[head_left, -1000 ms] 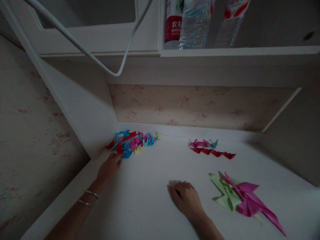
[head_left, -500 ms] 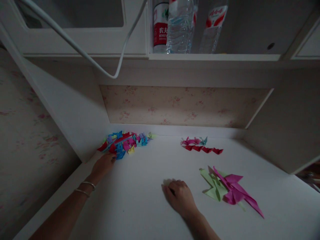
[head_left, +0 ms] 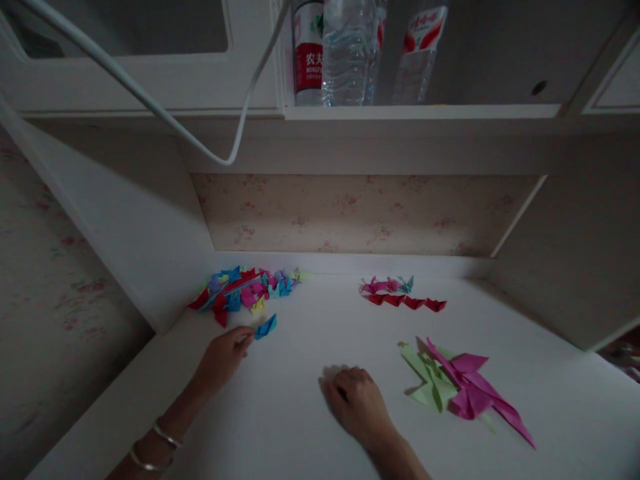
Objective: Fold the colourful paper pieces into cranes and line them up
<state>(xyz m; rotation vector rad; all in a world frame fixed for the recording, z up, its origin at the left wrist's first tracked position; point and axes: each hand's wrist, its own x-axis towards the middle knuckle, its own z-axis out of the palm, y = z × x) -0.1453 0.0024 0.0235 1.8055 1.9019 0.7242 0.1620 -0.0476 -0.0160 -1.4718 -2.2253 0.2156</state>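
The left arm reached in from the lower left, slanting up and toward the middle, two silver bangles (head_left: pixel 167 433) around its wrist. The left hand (head_left: pixel 227 353) had its back turned upward and its thumb and fingers pinched together, gripping one end of a blue folded paper (head_left: pixel 266 327) whose free end pointed right and slightly up. That blue piece was just in front of the mixed pile of folded papers (head_left: pixel 253 290) at the back left of the white bench (head_left: pixel 295 400); whether it touched the surface could not be told. The right forearm came from the bottom edge, angled up and to the left, and the right hand (head_left: pixel 357 400) rested on the bench, closed in a loose fist with its knuckles forward. To its right lay a large green folded paper (head_left: pixel 429 381) partly under a magenta one (head_left: pixel 473 387), and farther back a red zigzag row (head_left: pixel 414 303).
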